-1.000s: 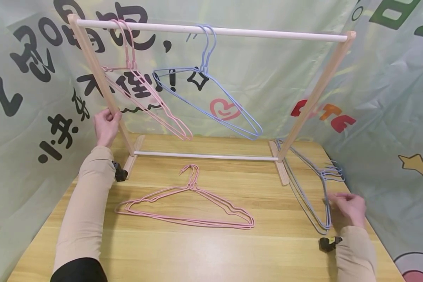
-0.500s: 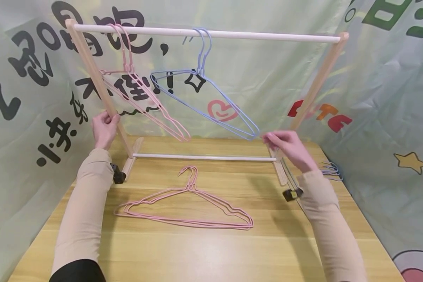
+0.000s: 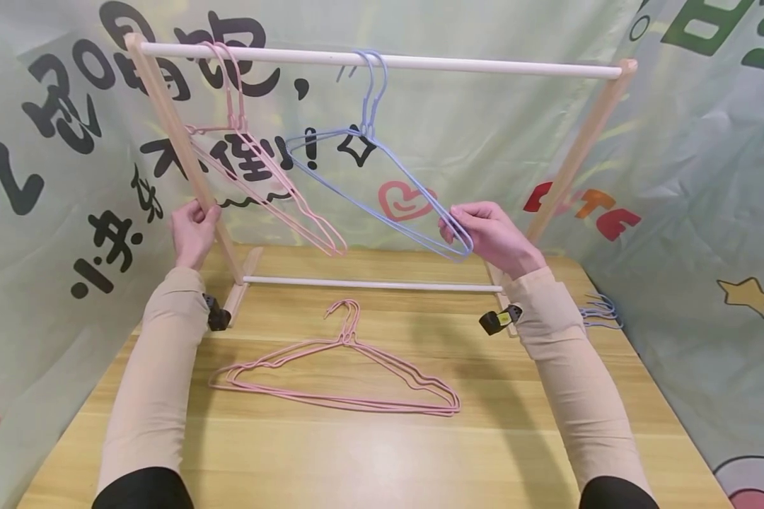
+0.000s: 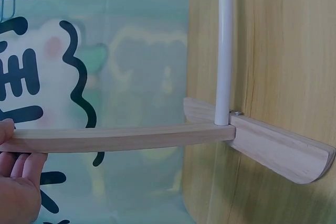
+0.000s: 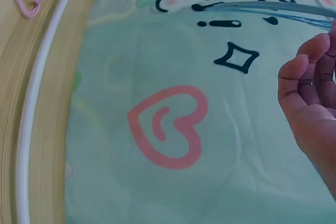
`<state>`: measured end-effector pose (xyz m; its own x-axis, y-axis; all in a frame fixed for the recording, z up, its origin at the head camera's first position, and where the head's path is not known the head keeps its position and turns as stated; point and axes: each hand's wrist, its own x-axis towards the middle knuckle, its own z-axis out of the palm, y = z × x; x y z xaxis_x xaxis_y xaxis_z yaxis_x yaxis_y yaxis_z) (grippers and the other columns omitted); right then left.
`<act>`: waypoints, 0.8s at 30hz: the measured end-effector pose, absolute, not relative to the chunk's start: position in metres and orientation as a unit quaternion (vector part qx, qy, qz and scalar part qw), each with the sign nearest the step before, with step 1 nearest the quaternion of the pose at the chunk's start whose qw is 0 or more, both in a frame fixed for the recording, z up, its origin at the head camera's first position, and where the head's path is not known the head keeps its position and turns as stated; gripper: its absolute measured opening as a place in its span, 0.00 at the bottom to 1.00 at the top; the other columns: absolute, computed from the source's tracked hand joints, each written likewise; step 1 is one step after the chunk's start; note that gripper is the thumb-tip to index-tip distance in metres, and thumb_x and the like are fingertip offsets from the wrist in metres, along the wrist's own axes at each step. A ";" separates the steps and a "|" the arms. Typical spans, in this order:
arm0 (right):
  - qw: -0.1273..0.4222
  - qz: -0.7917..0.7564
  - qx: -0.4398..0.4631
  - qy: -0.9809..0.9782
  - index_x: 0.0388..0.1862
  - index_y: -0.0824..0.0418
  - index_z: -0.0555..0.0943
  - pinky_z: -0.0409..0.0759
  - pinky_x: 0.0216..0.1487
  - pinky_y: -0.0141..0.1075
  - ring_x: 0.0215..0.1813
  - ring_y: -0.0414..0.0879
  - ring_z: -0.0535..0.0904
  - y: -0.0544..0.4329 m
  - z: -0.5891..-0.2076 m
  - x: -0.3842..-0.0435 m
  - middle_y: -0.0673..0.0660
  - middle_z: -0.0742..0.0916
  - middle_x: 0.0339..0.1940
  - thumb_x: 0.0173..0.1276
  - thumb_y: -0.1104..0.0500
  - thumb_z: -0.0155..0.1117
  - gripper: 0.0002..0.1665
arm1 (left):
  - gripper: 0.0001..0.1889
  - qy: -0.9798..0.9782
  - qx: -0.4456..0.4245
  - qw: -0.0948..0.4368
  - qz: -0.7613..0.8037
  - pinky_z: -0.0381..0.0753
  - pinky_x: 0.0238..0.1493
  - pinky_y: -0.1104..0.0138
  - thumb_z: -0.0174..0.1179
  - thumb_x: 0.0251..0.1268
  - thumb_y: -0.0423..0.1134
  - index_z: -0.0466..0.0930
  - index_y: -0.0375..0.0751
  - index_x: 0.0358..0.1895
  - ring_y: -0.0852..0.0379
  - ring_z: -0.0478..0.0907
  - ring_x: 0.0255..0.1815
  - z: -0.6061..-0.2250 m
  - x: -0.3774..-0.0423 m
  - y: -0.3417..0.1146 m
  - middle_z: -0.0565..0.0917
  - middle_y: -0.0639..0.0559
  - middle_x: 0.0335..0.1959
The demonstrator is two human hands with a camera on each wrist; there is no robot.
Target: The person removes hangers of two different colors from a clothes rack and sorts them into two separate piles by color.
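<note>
Two blue clothes hangers point(image 3: 368, 129) hang from the white top rail point(image 3: 484, 66) of a wooden rack. My right hand point(image 3: 499, 237) pinches their lower right corner between thumb and fingers; in the right wrist view the blue wires point(image 5: 273, 7) run into the fingertips at the right edge. At the left, my left hand point(image 3: 192, 233) grips the rack's wooden side post point(image 3: 173, 131), fingers on one side and thumb on the other, as the left wrist view of the post point(image 4: 121, 138) shows. Two pink hangers point(image 3: 237, 126) hang just right of that post.
Several pink hangers point(image 3: 346, 342) lie stacked on the wooden table point(image 3: 356, 459) in front of the rack. More blue hangers lie at the right, mostly behind my right forearm, with their hooks point(image 3: 601, 312) showing. A white lower bar point(image 3: 369, 285) joins the rack's feet.
My right hand has moved up and left from beside the blue hangers on the table to the hanging blue pair, and now holds their corner. The left hand has stayed on the post.
</note>
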<state>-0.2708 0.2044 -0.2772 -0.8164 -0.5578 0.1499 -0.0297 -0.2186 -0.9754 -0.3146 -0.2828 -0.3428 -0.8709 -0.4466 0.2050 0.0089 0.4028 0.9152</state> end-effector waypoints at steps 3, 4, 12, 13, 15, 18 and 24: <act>0.172 -0.739 -0.250 0.602 0.36 0.62 0.88 0.77 0.43 0.31 0.35 0.43 0.80 0.204 -0.272 -0.267 0.53 0.88 0.32 0.79 0.55 0.55 0.19 | 0.21 -0.809 0.132 0.216 -0.530 0.79 0.56 0.71 0.55 0.75 0.44 0.79 0.34 0.62 0.69 0.80 0.47 -0.342 -0.314 -0.282 0.82 0.37 0.62; 0.168 -0.735 -0.250 0.608 0.35 0.61 0.88 0.77 0.43 0.31 0.35 0.43 0.80 0.203 -0.271 -0.266 0.53 0.88 0.32 0.78 0.54 0.56 0.18 | 0.21 -0.809 0.131 0.214 -0.531 0.80 0.56 0.71 0.55 0.75 0.44 0.79 0.34 0.62 0.70 0.80 0.47 -0.342 -0.315 -0.282 0.82 0.37 0.62; 0.119 -0.693 -0.254 0.664 0.33 0.61 0.88 0.74 0.34 0.28 0.29 0.42 0.73 0.201 -0.265 -0.261 0.50 0.83 0.23 0.73 0.68 0.59 0.13 | 0.20 -0.807 0.128 0.221 -0.533 0.79 0.54 0.72 0.55 0.75 0.42 0.79 0.32 0.61 0.70 0.79 0.46 -0.344 -0.314 -0.281 0.82 0.36 0.61; 0.115 -0.691 -0.252 0.668 0.33 0.62 0.89 0.72 0.33 0.28 0.28 0.42 0.72 0.201 -0.264 -0.261 0.50 0.83 0.22 0.73 0.69 0.59 0.13 | 0.20 -0.807 0.128 0.219 -0.533 0.79 0.54 0.72 0.55 0.75 0.42 0.79 0.32 0.62 0.70 0.80 0.46 -0.344 -0.314 -0.282 0.82 0.36 0.62; 0.104 -0.678 -0.243 0.686 0.36 0.63 0.89 0.70 0.32 0.29 0.26 0.42 0.70 0.201 -0.263 -0.261 0.49 0.82 0.20 0.72 0.68 0.60 0.11 | 0.21 -0.808 0.129 0.216 -0.533 0.80 0.55 0.71 0.55 0.75 0.42 0.78 0.32 0.62 0.69 0.80 0.47 -0.345 -0.314 -0.282 0.82 0.36 0.62; 0.067 -0.629 -0.225 0.741 0.40 0.61 0.89 0.70 0.32 0.30 0.26 0.41 0.73 0.203 -0.261 -0.259 0.47 0.83 0.21 0.69 0.64 0.67 0.06 | 0.21 -0.808 0.130 0.218 -0.532 0.80 0.58 0.69 0.55 0.75 0.43 0.79 0.33 0.62 0.67 0.80 0.48 -0.345 -0.314 -0.282 0.82 0.37 0.62; 0.017 -0.549 -0.193 0.813 0.42 0.56 0.90 0.75 0.32 0.33 0.28 0.40 0.78 0.209 -0.255 -0.255 0.44 0.89 0.28 0.64 0.58 0.73 0.08 | 0.20 -0.807 0.129 0.222 -0.532 0.80 0.58 0.68 0.55 0.75 0.43 0.79 0.34 0.62 0.66 0.81 0.49 -0.343 -0.313 -0.283 0.82 0.37 0.62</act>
<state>-0.2551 0.2092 -0.2555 -0.9249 -0.3324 0.1845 -0.2951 0.3216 -0.8997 -0.3131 -0.2826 -0.3432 -0.8681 -0.4442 0.2214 0.0284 0.4009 0.9157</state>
